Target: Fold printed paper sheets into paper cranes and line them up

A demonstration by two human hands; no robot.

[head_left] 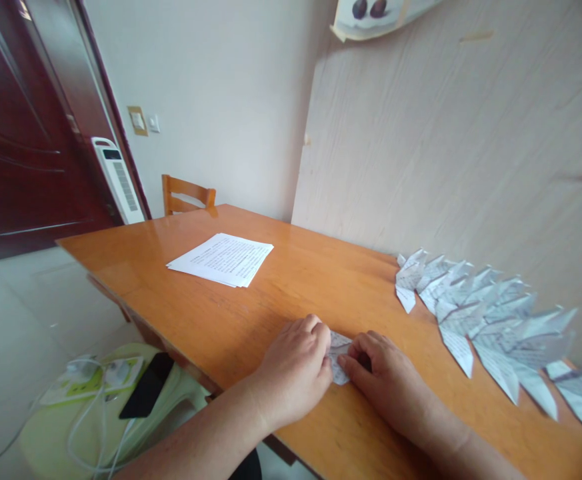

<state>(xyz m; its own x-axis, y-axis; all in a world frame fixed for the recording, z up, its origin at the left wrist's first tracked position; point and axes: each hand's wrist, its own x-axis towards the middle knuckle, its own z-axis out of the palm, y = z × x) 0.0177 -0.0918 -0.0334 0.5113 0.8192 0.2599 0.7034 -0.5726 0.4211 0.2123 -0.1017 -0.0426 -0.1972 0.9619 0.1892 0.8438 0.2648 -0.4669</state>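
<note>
Between my two hands, low over the wooden table [291, 280], is a small folded piece of printed paper [339, 343]. My left hand [301, 360] is closed on its left side, with the fingertips curled out of sight. On the right side, my right hand [385, 367] pinches it between thumb and curled fingers. Most of the folded paper is covered by the hands, so its full shape cannot be made out. To the right, along the wall, stand several folded paper pieces [475, 300] with pointed tips, in overlapping rows.
A stack of printed sheets [223, 260] lies farther back on the table. Left of the table edge, a pale green stool [45, 433] holds a power strip [91, 380], white cables and a black phone [147, 385]. A wooden chair [188, 193] stands behind the far edge.
</note>
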